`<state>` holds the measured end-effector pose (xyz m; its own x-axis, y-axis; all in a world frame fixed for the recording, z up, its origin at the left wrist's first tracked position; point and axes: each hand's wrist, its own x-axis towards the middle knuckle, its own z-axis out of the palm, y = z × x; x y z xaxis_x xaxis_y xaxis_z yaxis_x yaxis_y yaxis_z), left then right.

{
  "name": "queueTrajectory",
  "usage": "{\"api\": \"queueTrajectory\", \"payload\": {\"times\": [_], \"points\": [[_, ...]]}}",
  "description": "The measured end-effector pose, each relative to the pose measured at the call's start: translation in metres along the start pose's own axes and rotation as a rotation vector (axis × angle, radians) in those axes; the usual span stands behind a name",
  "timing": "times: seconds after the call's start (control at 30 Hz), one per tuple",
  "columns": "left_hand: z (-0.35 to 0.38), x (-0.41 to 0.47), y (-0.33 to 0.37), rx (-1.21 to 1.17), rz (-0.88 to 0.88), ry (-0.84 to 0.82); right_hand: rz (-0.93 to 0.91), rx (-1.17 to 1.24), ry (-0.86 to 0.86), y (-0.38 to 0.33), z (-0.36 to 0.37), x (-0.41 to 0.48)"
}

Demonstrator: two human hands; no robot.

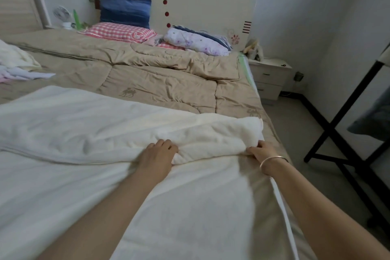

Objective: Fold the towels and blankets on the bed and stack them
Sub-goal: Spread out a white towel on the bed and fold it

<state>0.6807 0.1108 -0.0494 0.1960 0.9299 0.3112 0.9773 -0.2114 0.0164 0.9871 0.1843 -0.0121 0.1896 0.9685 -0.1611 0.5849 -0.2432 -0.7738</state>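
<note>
Being gripped by both hands is the thick, turned-over fold of the white blanket (pixel 105 124), which is lying spread over the near part of the tan quilt (pixel 164 82) and reaching its right-hand edge. The fold is being clasped from above by the left hand (pixel 157 157), with the fingers (pixel 166 145) curled down over the bunched cloth. The end of the same fold is being held by the right hand (pixel 262 150), with the thumb laid along the lower layer and the fingers mostly being hidden by the fabric. A thin bangle (pixel 272 161) is being worn on the right wrist. Both forearms are being extended over the flat lower layer of the blanket. Well apart from the hands, at the left edge of the view, a heap of pale cloths (pixel 14 59) is being left unfolded on the quilt. Farther back, a pink checked pillow (pixel 120 31) is being overlapped by a blue pillow (pixel 125 9) propped against the headboard (pixel 200 6), and a floral bundle (pixel 196 41) is being kept beside them. A small fan (pixel 62 15) is being shown at the far left, a nightstand (pixel 270 74) at the far right, and a black frame (pixel 337 129) on the floor near the right hand.
</note>
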Motion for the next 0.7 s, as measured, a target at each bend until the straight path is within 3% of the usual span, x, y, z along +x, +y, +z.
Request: {"api": "queueTrajectory", "payload": {"times": [0.17, 0.3, 0.4, 0.47, 0.53, 0.6, 0.7], "points": [[-0.010, 0.006, 0.004, 0.014, -0.048, -0.022, -0.086, 0.042, 0.033, 0.005, 0.008, 0.004], [-0.028, 0.018, -0.001, -0.291, -0.373, -0.030, -0.235, 0.334, 0.226, -0.012, -0.013, -0.006], [-0.052, 0.027, -0.010, -0.556, -0.385, -0.002, -0.214, 0.573, 0.250, -0.031, -0.038, -0.020], [-0.068, 0.027, -0.012, -0.674, -0.342, -0.172, -0.093, 0.420, 0.141, -0.032, -0.050, -0.025], [-0.075, 0.023, -0.010, -0.652, -0.340, -0.406, 0.076, 0.133, -0.083, -0.020, -0.057, -0.028], [-0.073, 0.014, -0.003, -0.601, -0.362, -0.541, 0.181, 0.016, -0.216, -0.002, -0.058, -0.032], [-0.067, 0.002, 0.020, -0.487, -0.221, -0.353, 0.263, 0.112, -0.280, 0.019, -0.060, -0.034]]}}
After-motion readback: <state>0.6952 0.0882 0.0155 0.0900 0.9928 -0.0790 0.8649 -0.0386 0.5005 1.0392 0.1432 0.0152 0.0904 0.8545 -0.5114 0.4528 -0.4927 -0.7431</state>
